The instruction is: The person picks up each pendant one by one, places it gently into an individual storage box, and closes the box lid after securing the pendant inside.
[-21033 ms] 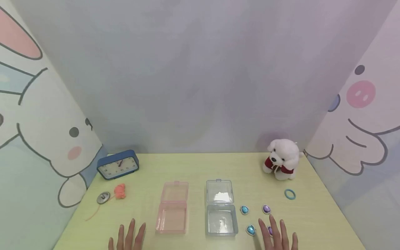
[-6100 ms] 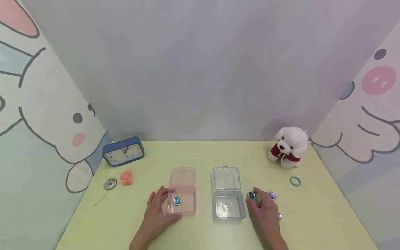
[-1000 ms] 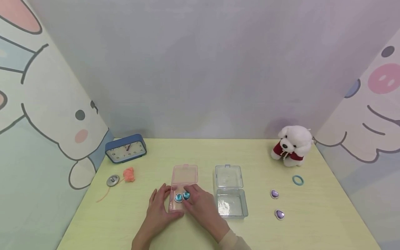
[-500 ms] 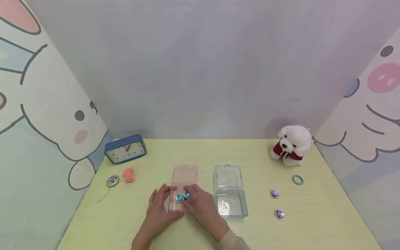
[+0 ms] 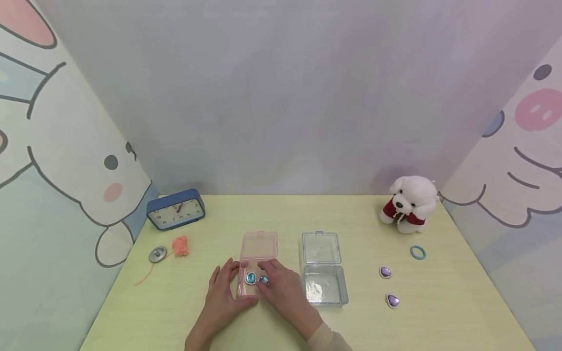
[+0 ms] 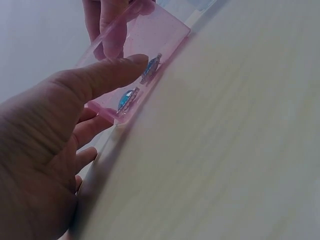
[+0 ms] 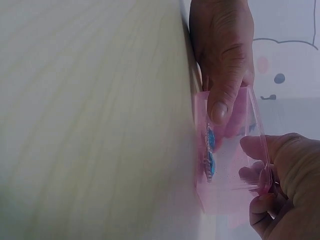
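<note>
My left hand holds the pink plastic box by its left side, thumb at the front and fingers behind. Its hinged lid lies folded back. Two blue gems with pale beaded rims, the left one and the right one, sit side by side inside. My right hand reaches over the box's right wall. In the right wrist view its fingertips hang inside, apart from the blue gems on the bottom. Two purple gems, one farther back and one nearer, lie on the table.
An open clear box stands just right of my right hand. Farther right are a blue ring and a white plush dog. A blue clock, a silver disc and an orange yarn bundle occupy the left.
Both blue gems have gone from the table into the pink box, one after the other. Within the last half second my right fingers let go of the second, which dropped to the bottom.
</note>
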The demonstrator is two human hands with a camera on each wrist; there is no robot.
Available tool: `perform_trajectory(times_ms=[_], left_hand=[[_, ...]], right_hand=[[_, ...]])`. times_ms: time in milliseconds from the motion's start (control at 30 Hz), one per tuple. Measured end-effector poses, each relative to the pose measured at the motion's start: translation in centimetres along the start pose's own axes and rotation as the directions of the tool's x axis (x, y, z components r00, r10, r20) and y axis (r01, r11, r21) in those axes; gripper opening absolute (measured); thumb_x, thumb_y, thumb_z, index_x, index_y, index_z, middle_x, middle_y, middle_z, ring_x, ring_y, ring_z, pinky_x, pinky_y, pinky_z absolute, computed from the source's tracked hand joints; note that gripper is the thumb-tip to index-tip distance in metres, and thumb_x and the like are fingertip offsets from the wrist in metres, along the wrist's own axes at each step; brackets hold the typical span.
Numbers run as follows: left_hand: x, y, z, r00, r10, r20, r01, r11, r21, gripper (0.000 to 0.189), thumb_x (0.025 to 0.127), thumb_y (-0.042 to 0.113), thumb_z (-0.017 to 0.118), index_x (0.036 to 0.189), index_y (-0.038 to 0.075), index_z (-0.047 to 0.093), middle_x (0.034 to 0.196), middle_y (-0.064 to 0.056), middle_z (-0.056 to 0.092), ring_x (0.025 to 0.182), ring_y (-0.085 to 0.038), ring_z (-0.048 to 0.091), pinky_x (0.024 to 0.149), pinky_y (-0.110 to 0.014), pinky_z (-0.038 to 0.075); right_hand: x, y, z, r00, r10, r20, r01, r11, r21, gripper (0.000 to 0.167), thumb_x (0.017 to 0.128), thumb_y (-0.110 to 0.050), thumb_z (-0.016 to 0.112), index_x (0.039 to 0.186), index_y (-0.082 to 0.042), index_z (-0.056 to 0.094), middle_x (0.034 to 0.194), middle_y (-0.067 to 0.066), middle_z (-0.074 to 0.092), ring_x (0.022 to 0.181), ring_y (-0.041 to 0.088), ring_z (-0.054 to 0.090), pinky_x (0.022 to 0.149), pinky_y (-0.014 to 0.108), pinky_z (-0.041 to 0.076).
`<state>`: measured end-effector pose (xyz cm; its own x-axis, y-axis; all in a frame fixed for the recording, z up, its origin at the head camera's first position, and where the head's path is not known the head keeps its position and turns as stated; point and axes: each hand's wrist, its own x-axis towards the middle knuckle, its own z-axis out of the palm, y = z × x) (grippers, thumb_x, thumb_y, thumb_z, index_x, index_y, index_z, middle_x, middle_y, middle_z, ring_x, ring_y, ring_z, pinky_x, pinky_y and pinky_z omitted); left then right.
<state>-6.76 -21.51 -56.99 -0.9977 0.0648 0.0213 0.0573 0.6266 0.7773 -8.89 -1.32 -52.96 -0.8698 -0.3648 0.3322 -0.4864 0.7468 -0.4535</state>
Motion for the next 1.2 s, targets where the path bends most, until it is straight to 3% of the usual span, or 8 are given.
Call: perform_trajectory(times_ms=[333, 567, 700, 833, 1033, 1200], left_hand=[[0.0, 0.1, 0.0, 1.000, -0.002, 0.006, 0.002, 1.000, -0.003, 0.098, 0.070, 0.047, 0.097, 0.150, 0.018, 0.048, 0.144, -0.012, 0.066, 0.159, -0.034, 0.025, 0.130, -0.051, 0.002], [0.0, 0.2, -0.1, 1.000, -0.016, 0.012, 0.016, 1.000, 0.001, 0.096, 0.071, 0.048, 0.096, 0.150, 0.020, 0.047, 0.146, -0.013, 0.064, 0.159, -0.035, 0.024, 0.130, -0.056, 0.003], [0.0, 0.3, -0.1, 1.000, -0.015, 0.007, 0.015, 1.000, 0.000, 0.096, 0.071, 0.048, 0.096, 0.149, 0.021, 0.048, 0.146, -0.013, 0.064, 0.159, -0.036, 0.025, 0.130, -0.056, 0.004], [0.1, 0.5, 0.0, 1.000, 0.006, 0.007, -0.006, 1.000, 0.005, 0.096, 0.071, 0.046, 0.096, 0.149, 0.020, 0.048, 0.145, -0.014, 0.065, 0.158, -0.039, 0.026, 0.129, -0.060, 0.006], [0.1, 0.7, -0.5, 0.995, -0.083, 0.061, 0.083, 0.997, 0.009, 0.100, 0.072, 0.045, 0.097, 0.153, 0.021, 0.043, 0.155, -0.012, 0.056, 0.160, -0.041, 0.015, 0.128, -0.067, 0.005], [-0.2, 0.8, -0.9, 0.992, -0.089, 0.084, 0.087, 0.996, 0.023, 0.108, 0.070, 0.041, 0.098, 0.155, 0.015, 0.039, 0.158, -0.011, 0.051, 0.159, -0.041, 0.019, 0.129, -0.063, 0.008]], right_hand=[[0.0, 0.0, -0.1, 1.000, 0.011, 0.022, -0.011, 1.000, 0.015, 0.040, 0.084, -0.019, 0.087, 0.120, -0.010, 0.072, 0.106, -0.001, 0.071, 0.072, 0.006, 0.063, 0.063, 0.023, 0.055], [-0.2, 0.1, -0.7, 0.998, 0.062, 0.021, -0.065, 0.975, 0.214, 0.040, 0.087, -0.015, 0.086, 0.124, -0.011, 0.071, 0.113, 0.000, 0.074, 0.068, -0.003, 0.052, 0.062, 0.017, 0.049], [-0.4, 0.2, -1.3, 0.998, 0.062, -0.003, -0.059, 0.961, 0.271, 0.041, 0.087, -0.014, 0.086, 0.125, -0.010, 0.071, 0.110, 0.002, 0.074, 0.065, -0.005, 0.048, 0.058, 0.014, 0.045], [-0.7, 0.5, -2.3, 0.998, 0.056, -0.037, -0.043, 0.960, 0.278, 0.040, 0.087, -0.011, 0.087, 0.124, -0.008, 0.071, 0.102, 0.004, 0.072, 0.064, -0.004, 0.047, 0.055, 0.013, 0.043], [-0.9, 0.8, -3.9, 0.992, 0.023, -0.124, 0.008, 0.968, 0.249, 0.042, 0.083, -0.011, 0.090, 0.122, -0.006, 0.072, 0.102, 0.003, 0.073, 0.063, 0.000, 0.050, 0.054, 0.013, 0.043], [-1.3, 1.3, -5.3, 0.981, 0.015, -0.194, 0.023, 0.982, 0.189, 0.045, 0.079, -0.011, 0.093, 0.119, -0.008, 0.073, 0.103, 0.000, 0.073, 0.062, 0.000, 0.051, 0.054, 0.013, 0.044]])
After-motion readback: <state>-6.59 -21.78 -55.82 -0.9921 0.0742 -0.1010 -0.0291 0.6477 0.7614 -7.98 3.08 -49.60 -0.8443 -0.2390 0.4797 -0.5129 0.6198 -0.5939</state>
